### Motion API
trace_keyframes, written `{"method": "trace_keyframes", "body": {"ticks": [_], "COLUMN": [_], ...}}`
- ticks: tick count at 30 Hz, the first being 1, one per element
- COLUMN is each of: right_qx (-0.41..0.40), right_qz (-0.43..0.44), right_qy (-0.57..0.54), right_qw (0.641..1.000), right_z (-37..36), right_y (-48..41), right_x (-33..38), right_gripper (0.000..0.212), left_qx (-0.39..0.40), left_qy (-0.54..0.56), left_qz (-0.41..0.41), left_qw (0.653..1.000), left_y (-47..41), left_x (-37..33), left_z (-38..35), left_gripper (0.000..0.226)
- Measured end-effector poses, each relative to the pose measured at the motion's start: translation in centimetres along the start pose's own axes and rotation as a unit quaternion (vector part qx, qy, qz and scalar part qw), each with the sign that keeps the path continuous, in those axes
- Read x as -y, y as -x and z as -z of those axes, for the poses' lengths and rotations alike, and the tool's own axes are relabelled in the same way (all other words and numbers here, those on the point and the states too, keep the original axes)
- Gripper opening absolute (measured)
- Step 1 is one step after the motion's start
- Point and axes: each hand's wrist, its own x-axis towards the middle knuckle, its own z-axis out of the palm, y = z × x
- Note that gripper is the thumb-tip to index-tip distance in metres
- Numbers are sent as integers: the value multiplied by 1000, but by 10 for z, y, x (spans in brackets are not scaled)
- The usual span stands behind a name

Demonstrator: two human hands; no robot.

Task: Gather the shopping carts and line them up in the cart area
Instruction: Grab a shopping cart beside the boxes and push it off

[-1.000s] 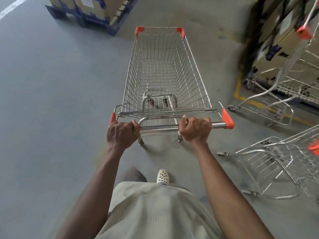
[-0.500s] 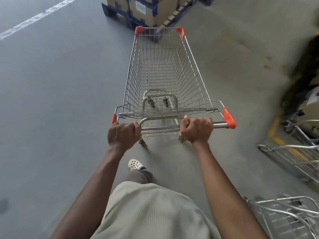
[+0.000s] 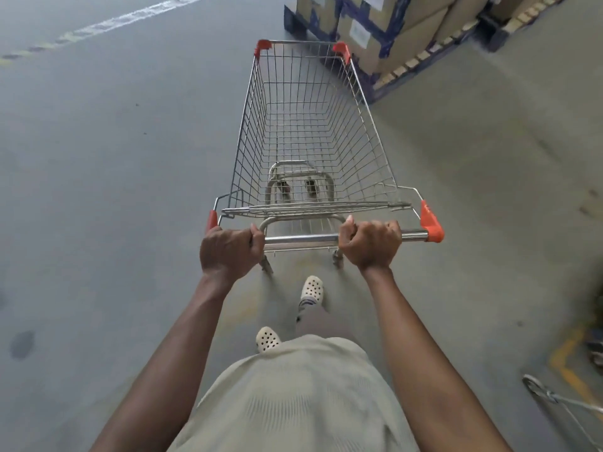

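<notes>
I am gripping the cart (image 3: 313,125) by its handle (image 3: 300,238), left hand (image 3: 230,251) and right hand (image 3: 370,244) both curling round it, on the grey floor (image 3: 114,190) near stacked boxes (image 3: 391,31).

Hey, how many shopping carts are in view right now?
2. One shopping cart is straight ahead, held by its handle; part of a second cart shows at the bottom right edge. Others may be out of frame.

Grey concrete floor (image 3: 114,190) carries a wire shopping cart (image 3: 310,132) at centre, a pallet of boxes (image 3: 401,37) upper right and a second cart (image 3: 536,385) lower right. It has a white line (image 3: 130,17) painted upper left and a yellow marking (image 3: 567,360) lower right.
</notes>
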Motion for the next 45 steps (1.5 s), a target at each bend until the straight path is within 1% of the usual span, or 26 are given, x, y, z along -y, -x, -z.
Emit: {"method": "trace_keyframes", "body": {"ticks": [5, 10, 17, 23, 27, 30, 31, 35, 38, 40, 42, 43, 45], "right_qx": [-10, -3, 28, 25, 21, 8, 12, 81, 117, 161, 215, 220, 176], "right_qz": [63, 118, 165, 196, 197, 194, 191, 170, 171, 209, 264, 284, 296], "right_qy": [-15, -38, -34, -32, -50, -52, -44, -8, -18, -43, -62, -62, -45], "right_qw": [998, 992, 985, 980, 979, 980, 981, 982, 978, 964, 938, 931, 938], "right_z": [-43, -83, -130, -177, -211, -235, -243, -271, -282, -287, -290, -295, -309], "right_y": [-97, -197, -316, -406, -470, -518, -536, -604, -650, -681, -714, -731, -764], "right_x": [20, 51, 97, 145, 193, 232, 245, 299, 334, 343, 344, 343, 336], "right_gripper": [41, 39, 44, 46, 48, 49, 50, 63, 60, 58, 61, 63, 73], "left_qx": [-47, -49, -72, -84, -110, -116, -114, -101, -63, -24, 2, 10, 31], "left_qy": [-9, -30, -57, -92, -86, -85, -83, -76, -70, -65, -66, -70, -67], "left_qz": [48, 93, 173, 187, 172, 171, 171, 160, 167, 170, 165, 160, 157], "left_qw": [998, 994, 981, 974, 975, 975, 975, 979, 981, 983, 984, 985, 985], "left_y": [-62, -135, -229, -309, -380, -440, -461, -546, -605, -641, -673, -691, -727], "left_x": [17, 36, 60, 106, 158, 201, 215, 271, 307, 326, 341, 349, 363], "left_z": [-26, -48, -74, -105, -126, -144, -149, -161, -164, -168, -172, -175, -183], "left_gripper": [56, 52, 55, 52, 46, 50, 51, 49, 52, 51, 49, 48, 50]}}
